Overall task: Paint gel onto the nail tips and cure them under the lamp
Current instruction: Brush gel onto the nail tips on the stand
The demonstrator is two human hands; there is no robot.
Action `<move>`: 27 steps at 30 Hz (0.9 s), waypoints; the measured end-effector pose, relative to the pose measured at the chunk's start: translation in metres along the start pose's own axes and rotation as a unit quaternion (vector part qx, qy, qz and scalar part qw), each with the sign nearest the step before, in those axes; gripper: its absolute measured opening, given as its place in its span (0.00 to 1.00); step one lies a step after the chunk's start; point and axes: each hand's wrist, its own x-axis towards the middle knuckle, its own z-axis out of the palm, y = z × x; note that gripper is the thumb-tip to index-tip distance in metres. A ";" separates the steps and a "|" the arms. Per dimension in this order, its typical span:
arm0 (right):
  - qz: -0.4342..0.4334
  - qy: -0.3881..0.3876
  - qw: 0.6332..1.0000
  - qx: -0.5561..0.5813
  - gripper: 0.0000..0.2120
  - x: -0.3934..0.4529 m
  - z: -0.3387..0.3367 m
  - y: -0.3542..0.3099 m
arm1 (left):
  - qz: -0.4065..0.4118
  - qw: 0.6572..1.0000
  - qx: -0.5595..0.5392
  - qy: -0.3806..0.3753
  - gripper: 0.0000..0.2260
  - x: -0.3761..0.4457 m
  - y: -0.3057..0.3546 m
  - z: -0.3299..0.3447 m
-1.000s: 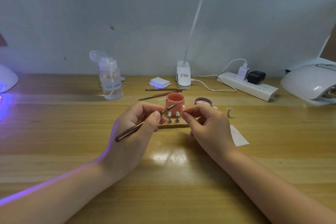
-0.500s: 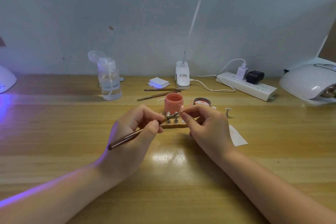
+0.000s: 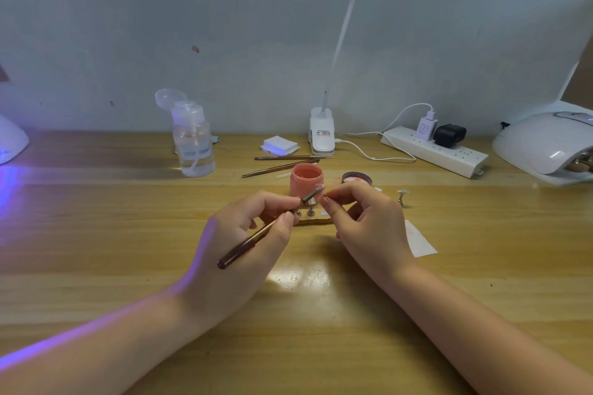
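- The left hand (image 3: 239, 234) has its fingers (image 3: 282, 202) curled round a thin gel brush (image 3: 269, 229), pinching it like a pencil.
- The brush tip points at a small nail tip that the right hand (image 3: 369, 221) pinches between thumb and first finger. The nail tip is too tiny to see well.
- Just under the fingers, more little stands (image 3: 310, 210) sit on a small wooden holder (image 3: 316, 221).
- An open pink gel jar (image 3: 306, 181) stands right behind the brush, with its lid (image 3: 356, 177) beside it.
- One cure lamp (image 3: 545, 146) sits far right on the desk (image 3: 128, 234). Another glows purple at the far left (image 3: 11, 141).
- I think the painting is going on now, and curing comes later.
- The jar is very near. A bump from the brush hand could tip it over.
- Too much gel could drip onto the pinching fingers.
- A loose pinch could drop the wet tip on the desk.
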 end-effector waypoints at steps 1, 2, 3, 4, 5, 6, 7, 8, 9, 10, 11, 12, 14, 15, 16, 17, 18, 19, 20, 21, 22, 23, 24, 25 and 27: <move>0.000 0.001 1.000 -0.005 0.01 0.000 0.000 0.000 | 0.007 1.000 0.009 -0.003 0.09 -0.001 0.000 0.000; 0.001 0.002 1.000 -0.009 0.01 0.000 0.000 0.000 | 0.013 1.000 0.013 -0.002 0.09 -0.001 0.000 -0.001; 0.001 0.001 1.000 -0.012 0.01 0.000 -0.001 -0.001 | 0.020 1.000 0.013 0.001 0.09 -0.001 0.001 -0.002; 0.001 0.001 1.000 -0.012 0.01 0.000 0.000 -0.001 | 0.027 1.000 0.013 0.005 0.09 -0.001 0.001 -0.002; -0.001 0.001 1.000 -0.012 0.01 0.000 0.000 -0.001 | 0.029 0.999 0.013 0.008 0.09 0.000 0.001 -0.002; -0.004 0.001 1.000 -0.013 0.01 0.000 0.000 -0.001 | 0.024 1.000 0.010 0.010 0.09 0.000 0.002 -0.001; -0.007 0.000 1.000 -0.015 0.01 0.000 0.000 -0.001 | 0.016 1.000 0.007 0.007 0.10 0.001 0.002 -0.001; -0.009 -0.001 1.000 -0.018 0.01 0.000 0.000 -0.001 | 0.011 1.000 0.008 0.003 0.10 0.001 0.001 -0.001; -0.011 0.000 1.000 -0.020 0.01 0.000 0.000 -0.001 | 0.013 1.000 0.014 -0.001 0.10 0.000 0.001 -0.001; -0.011 0.001 1.000 -0.022 0.01 0.000 0.000 -0.001 | 0.019 1.000 0.019 -0.004 0.10 0.000 0.001 -0.001; -0.011 0.002 1.000 -0.023 0.02 0.000 0.000 -0.001 | 0.025 1.000 0.018 -0.005 0.10 -0.001 0.001 -0.001; -0.010 0.003 1.000 -0.022 0.02 0.000 0.000 -0.001 | 0.030 0.999 0.013 -0.002 0.09 -0.001 0.001 -0.002; -0.010 0.002 1.000 -0.020 0.01 0.000 0.000 -0.001 | 0.037 0.999 0.004 0.007 0.09 -0.001 0.001 -0.003; -0.011 0.002 1.000 -0.018 0.01 0.000 0.000 -0.001 | 0.031 0.999 -0.001 0.010 0.08 0.000 0.001 -0.002; -0.012 0.002 1.000 -0.016 0.01 0.000 0.000 0.000 | 0.019 1.000 -0.008 0.012 0.06 0.000 0.001 -0.002; -0.014 0.003 1.000 -0.016 0.01 0.000 0.000 0.000 | 0.005 1.000 -0.015 0.010 0.06 0.001 0.001 -0.001; -0.014 0.004 1.000 -0.019 0.01 0.000 0.000 0.000 | -0.004 1.000 -0.018 0.005 0.06 0.001 0.001 0.000; -0.014 0.005 1.000 -0.021 0.01 0.000 0.000 0.000 | -0.010 1.000 -0.020 0.000 0.06 0.001 0.000 0.000; -0.011 0.005 1.000 -0.021 0.01 0.000 0.000 0.000 | -0.013 1.000 -0.024 -0.004 0.05 0.001 0.000 -0.001; -0.008 0.005 1.000 -0.017 0.02 0.000 0.000 0.001 | -0.016 0.999 -0.037 -0.005 0.05 0.001 -0.001 -0.001; -0.006 0.005 1.000 -0.011 0.02 0.000 0.000 0.001 | -0.019 0.998 -0.054 -0.002 0.06 0.001 -0.001 -0.002; -0.006 0.005 1.000 -0.006 0.02 0.000 0.000 0.001 | -0.023 0.997 -0.070 0.004 0.08 0.000 -0.001 -0.003; -0.008 0.004 1.000 -0.004 0.02 0.000 0.000 0.001 | -0.027 0.996 -0.081 0.009 0.08 0.001 -0.002 -0.003; -0.009 0.002 1.000 -0.002 0.02 0.000 0.000 0.001 | -0.034 0.995 -0.092 0.013 0.07 0.001 -0.002 -0.002; -0.008 0.000 1.000 0.000 0.02 0.000 0.000 0.001 | -0.047 0.993 -0.110 0.015 0.07 0.002 -0.001 0.001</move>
